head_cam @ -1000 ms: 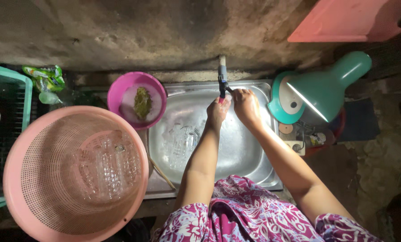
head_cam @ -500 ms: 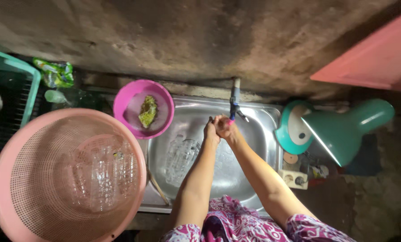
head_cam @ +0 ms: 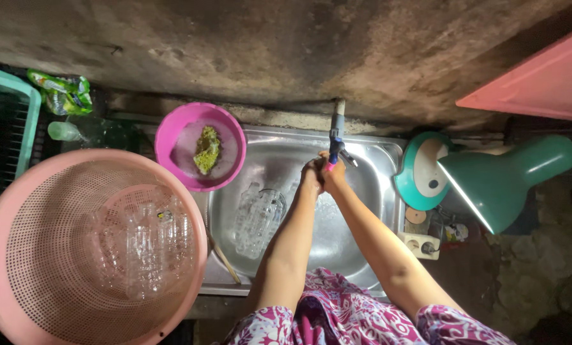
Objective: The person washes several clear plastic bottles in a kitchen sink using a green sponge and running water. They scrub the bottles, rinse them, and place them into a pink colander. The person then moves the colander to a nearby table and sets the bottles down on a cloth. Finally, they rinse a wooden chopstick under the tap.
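My left hand and my right hand are pressed together under the tap at the back of the steel sink. Their fingers are closed against each other and I see nothing held between them. Clear glasses lie in the sink basin to the left of my left forearm. A small pink bowl with a green scrub pad in it sits on the sink's back left corner.
A big pink mesh basket holding clear glasses stands left of the sink. A teal crate and a green packet lie at far left. A green desk lamp and a socket sit on the right. A concrete wall runs behind.
My hands came together under the tap; a second ago they were slightly apart. The view shifted so that the sink sits more to the right.
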